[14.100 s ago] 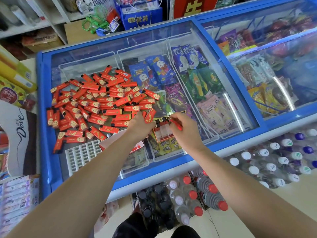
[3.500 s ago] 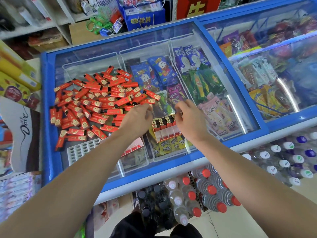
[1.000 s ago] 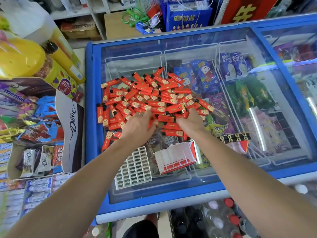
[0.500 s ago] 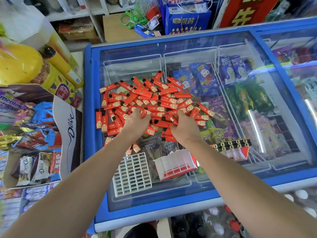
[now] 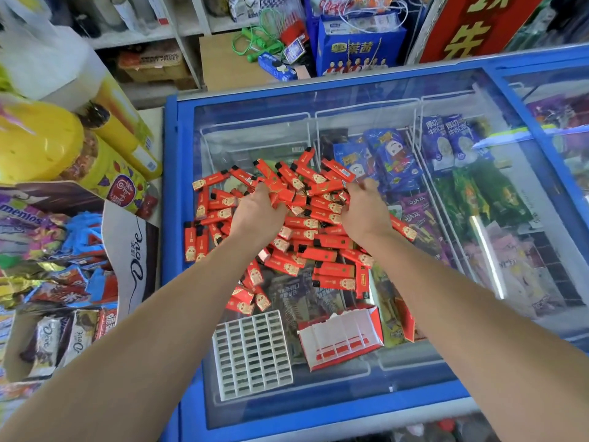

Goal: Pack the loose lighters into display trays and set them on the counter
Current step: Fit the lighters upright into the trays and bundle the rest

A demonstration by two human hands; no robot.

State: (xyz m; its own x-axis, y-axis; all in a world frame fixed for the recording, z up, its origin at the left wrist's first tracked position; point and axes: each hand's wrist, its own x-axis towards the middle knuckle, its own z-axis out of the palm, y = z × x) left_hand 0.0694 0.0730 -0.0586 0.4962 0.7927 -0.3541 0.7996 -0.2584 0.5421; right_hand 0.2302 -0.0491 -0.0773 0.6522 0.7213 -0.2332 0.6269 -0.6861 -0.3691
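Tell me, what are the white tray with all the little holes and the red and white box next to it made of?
The white grid tray looks like moulded plastic: thin, even walls and a smooth, slightly glossy surface. The red and white box looks like printed cardboard: flat folded panels, sharp creases and a bent flap. Both guesses rest on looks alone.

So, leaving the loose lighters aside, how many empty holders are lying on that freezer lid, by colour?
White grid tray: 1
Red-and-white carton: 1
Total: 2
The lighters are left out; a red piece by the right arm is too hidden to tell.
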